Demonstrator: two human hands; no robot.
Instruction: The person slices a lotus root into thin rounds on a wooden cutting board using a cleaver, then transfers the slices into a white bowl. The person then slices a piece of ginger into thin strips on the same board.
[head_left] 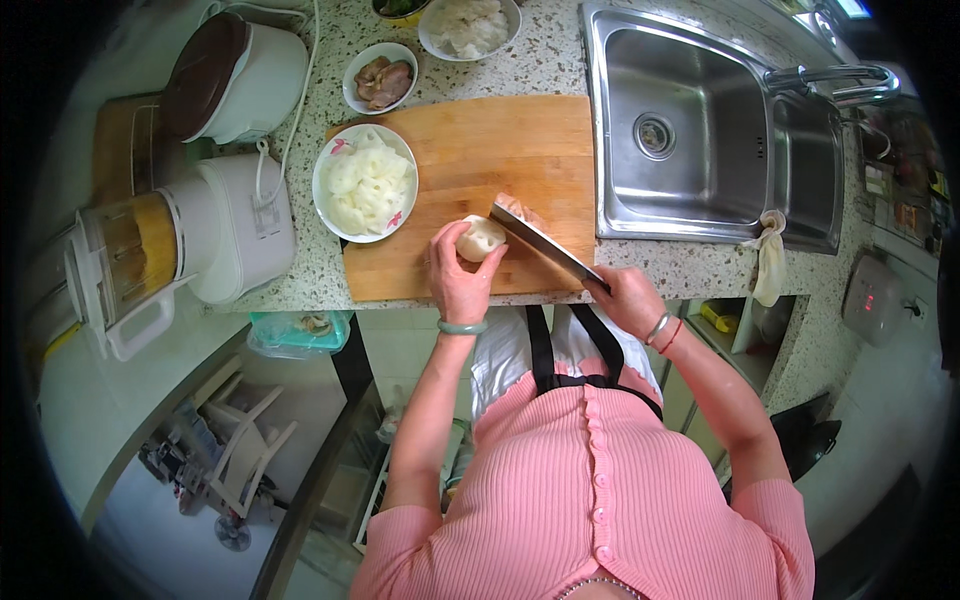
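Note:
My left hand (462, 270) grips a pale, peeled piece of lotus root (481, 240) between thumb and fingers, its holes showing on the cut face. It rests on a wooden cutting board (490, 140). In my right hand (630, 300) is the handle of a kitchen knife (545, 243). The blade slants up and left across the board, its tip close beside the lotus root. A pinkish patch shows along the blade's far side; I cannot tell whether it is a reflection. Left of my hands, a white plate (322, 205) holds a pile of thin pale lotus root slices (368, 185).
Behind the plate stand a small bowl of brownish meat (381, 82) and a bowl of whitish food (468, 27). To the right is a steel sink (690, 110) with a cloth (769, 258) over its edge. A lidded cooker (250, 85) and a white appliance (240, 225) flank the left side.

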